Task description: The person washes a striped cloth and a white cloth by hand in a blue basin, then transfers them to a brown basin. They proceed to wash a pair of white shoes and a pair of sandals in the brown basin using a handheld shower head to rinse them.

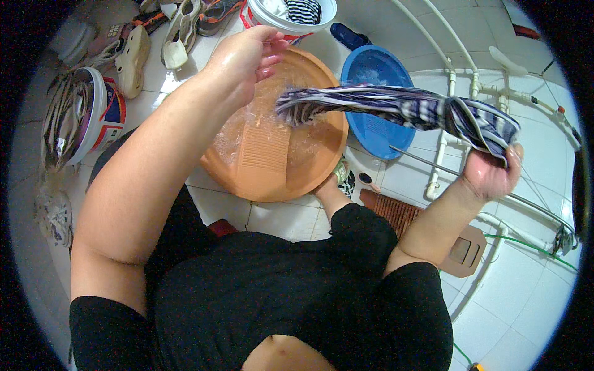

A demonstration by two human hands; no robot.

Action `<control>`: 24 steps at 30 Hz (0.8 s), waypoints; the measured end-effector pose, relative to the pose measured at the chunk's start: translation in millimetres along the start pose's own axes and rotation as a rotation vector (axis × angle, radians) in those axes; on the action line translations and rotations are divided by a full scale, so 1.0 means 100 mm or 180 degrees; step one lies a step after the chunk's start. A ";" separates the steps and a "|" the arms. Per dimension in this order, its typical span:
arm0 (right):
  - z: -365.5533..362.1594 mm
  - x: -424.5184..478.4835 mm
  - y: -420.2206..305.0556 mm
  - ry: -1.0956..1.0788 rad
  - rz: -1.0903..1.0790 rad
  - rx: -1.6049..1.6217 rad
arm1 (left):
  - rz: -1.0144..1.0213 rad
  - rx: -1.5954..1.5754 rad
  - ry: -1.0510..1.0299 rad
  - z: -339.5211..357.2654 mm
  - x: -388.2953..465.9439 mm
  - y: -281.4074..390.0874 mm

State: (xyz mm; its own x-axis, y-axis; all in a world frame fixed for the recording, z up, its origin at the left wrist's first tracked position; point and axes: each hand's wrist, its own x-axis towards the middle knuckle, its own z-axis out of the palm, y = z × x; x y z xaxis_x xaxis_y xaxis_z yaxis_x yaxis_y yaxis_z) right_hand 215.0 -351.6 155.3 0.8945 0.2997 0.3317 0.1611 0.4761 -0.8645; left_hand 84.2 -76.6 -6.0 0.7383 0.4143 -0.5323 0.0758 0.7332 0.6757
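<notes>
A wet striped cloth (394, 104), dark blue and white, hangs stretched and twisted from my right hand (492, 174). Its far end droops over an orange plastic washbasin (320, 178) with a moulded ribbed washboard (264, 155) and rippling water inside. My right hand grips the other end, out to the right above the tiled floor. Above the basin's upper left part is my left hand (250, 60), wet, fingers loosely curled and apart, with nothing seen in it. The cloth and my left hand do not touch.
A blue basin (378, 134) holding water stands beyond the cloth. Buckets with fabric stand at the top (260, 18) and left (95, 118). Shoes (132, 60) crowd the upper left. White pipes (450, 83), a metal rod (424, 162) and a brown washboard (394, 211) lie right.
</notes>
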 end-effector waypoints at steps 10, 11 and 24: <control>-0.77 -0.36 1.83 -0.1494 0.0653 -0.2758 | -0.0197 0.0088 -0.0108 0.01 -0.04 0.01; -0.82 -0.45 2.05 -0.2195 0.0792 -0.3375 | -0.0205 0.0132 -0.0103 0.02 -0.05 0.00; -1.52 -1.96 4.07 -0.2488 0.2242 -0.5727 | -0.0436 0.0400 0.0126 0.07 -0.03 -0.09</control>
State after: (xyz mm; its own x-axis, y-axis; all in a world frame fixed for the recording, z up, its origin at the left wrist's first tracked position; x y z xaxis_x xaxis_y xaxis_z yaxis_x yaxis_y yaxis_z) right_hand 168.9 -342.4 -318.9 0.7249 0.4663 -0.5070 0.5156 -0.8554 -0.0494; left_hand 86.1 -88.4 -7.2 0.6885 0.3378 -0.6417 0.2589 0.7121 0.6526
